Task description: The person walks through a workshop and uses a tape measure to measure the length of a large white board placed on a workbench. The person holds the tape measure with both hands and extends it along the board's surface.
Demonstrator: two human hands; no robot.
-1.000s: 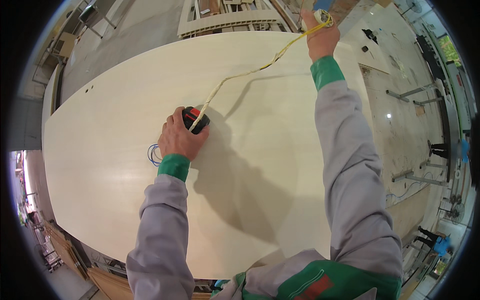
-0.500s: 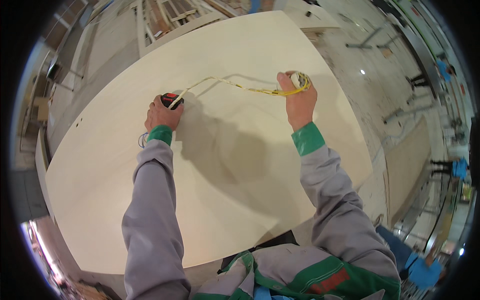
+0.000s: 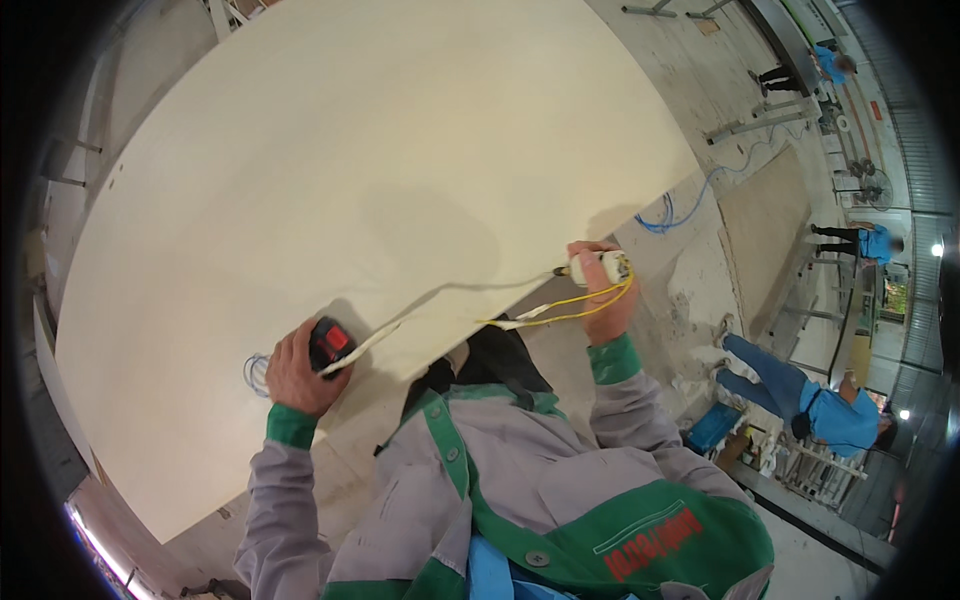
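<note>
Left hand (image 3: 300,375): fingers curled around a black-and-red device (image 3: 331,340), thumb along its lower side; grip closed to the device's width.
Black-and-red device: placed at centre left of the frame, on the pale surface (image 3: 300,170) as far as can be judged.
Right hand (image 3: 606,320): fingers bent around a white rounded piece (image 3: 614,264), at right of centre, by the surface's near edge.
Yellow wire (image 3: 556,318): looped at the white rounded piece and led leftward.
Pale cord (image 3: 372,345): run from the device toward the right; its middle stretch cannot be told surely from shadow.
Blue coil (image 3: 257,374): laid just beside the left hand.
Handling, as judged: the device is best kept steady under even finger pressure; slack is best left in the cord, and the yellow wire kept from being snagged on the surface's edge.
Lettering: red characters are borne on the green panel (image 3: 640,560) of the grey jacket (image 3: 560,440), lower right; not transcribed.
Device markings: a red patch is seen; no writing can be made out.
</note>
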